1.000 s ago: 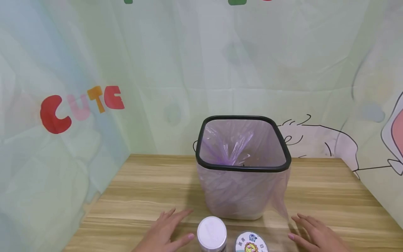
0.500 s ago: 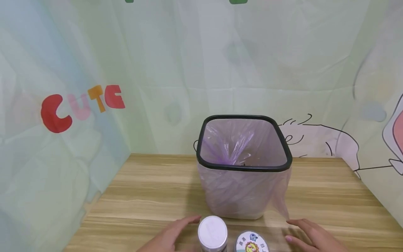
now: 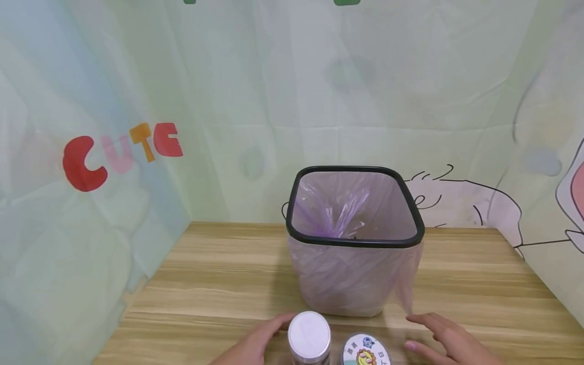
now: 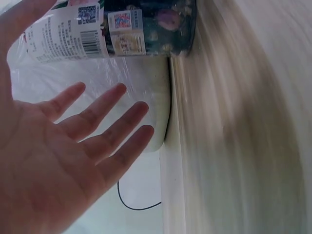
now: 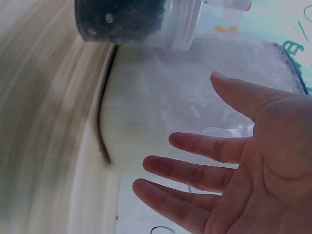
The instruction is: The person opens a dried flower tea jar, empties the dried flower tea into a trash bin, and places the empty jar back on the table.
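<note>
White caps the one jar [image 3: 309,335] standing upright on the single wood-grained table [image 3: 205,284]; in the left wrist view, two square codes and one barcode show on its printed side. Of the two hands, the left hand [image 3: 253,342] is just beside the jar, its grip released and its fingers extended and parted; whether the thumb touches the jar cannot be told. Just right of the jar sits one round container [image 3: 365,351] with a cartoon sun on its top. Near that container's right side is the right hand [image 3: 449,340], also released, thumb and fingers spread. Behind these two containers stands one black-rimmed bin [image 3: 355,243], lined with one translucent purple bag [image 3: 339,271] that hangs over its outside. Farthest is the pale backdrop [image 3: 274,101], bearing four letters [image 3: 84,165] reading CUTE and two green shapes [image 3: 347,2] cut off at the top.
</note>
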